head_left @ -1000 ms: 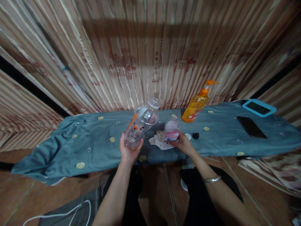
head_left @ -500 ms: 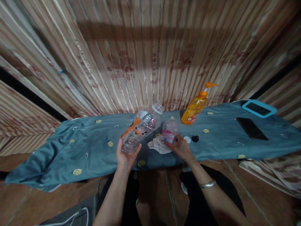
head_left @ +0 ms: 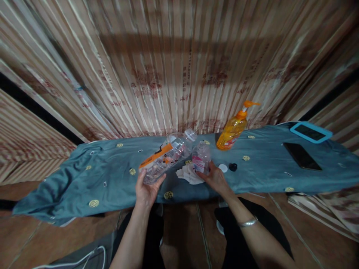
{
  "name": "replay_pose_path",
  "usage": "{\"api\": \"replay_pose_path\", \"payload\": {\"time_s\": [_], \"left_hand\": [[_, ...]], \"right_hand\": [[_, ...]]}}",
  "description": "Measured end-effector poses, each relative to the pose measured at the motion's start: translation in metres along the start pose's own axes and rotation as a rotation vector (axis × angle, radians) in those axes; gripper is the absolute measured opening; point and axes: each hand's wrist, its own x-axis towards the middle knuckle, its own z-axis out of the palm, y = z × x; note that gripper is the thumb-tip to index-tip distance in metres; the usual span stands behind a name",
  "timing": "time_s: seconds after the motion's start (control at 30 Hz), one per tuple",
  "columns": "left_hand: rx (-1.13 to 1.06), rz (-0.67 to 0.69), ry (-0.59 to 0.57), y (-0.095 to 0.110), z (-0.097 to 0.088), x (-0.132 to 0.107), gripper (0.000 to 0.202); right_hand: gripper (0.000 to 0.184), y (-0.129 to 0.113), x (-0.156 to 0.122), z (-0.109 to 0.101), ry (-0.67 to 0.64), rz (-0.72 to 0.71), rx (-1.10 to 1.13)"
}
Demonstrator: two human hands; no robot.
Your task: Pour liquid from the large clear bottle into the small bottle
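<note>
My left hand (head_left: 148,186) is wrapped round the lower end of a large clear plastic bottle (head_left: 168,156) with an orange label. It tilts to the right, and its uncapped mouth points toward the upper right. In my right hand (head_left: 214,177) is a smaller clear bottle (head_left: 201,156) with a pink and white label, held nearly upright, its top close to the large bottle's neck. A crumpled white tissue (head_left: 190,175) lies under and beside the small bottle. Just right of my right hand are a white cap (head_left: 223,167) and a black cap (head_left: 233,166).
An orange pump bottle (head_left: 232,131) stands at the back of the cloth-covered table (head_left: 112,179). Farther right lie a dark phone (head_left: 302,156) and a blue-framed device (head_left: 311,132). A pleated curtain (head_left: 168,74) hangs behind. A white cable (head_left: 95,254) rests at the lower left.
The large bottle has tipped further over to the right and its base has shifted slightly left with my left hand. The small bottle has barely moved in my right hand.
</note>
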Motion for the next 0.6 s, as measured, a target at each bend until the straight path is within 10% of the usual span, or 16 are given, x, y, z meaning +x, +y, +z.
{"api": "replay_pose_path", "payload": {"time_s": [0.6], "left_hand": [[0.057,0.072,-0.014,0.004,-0.011,-0.001,0.035]], "right_hand": [[0.043,0.005,0.003,0.006,-0.021,0.007,0.023]]}}
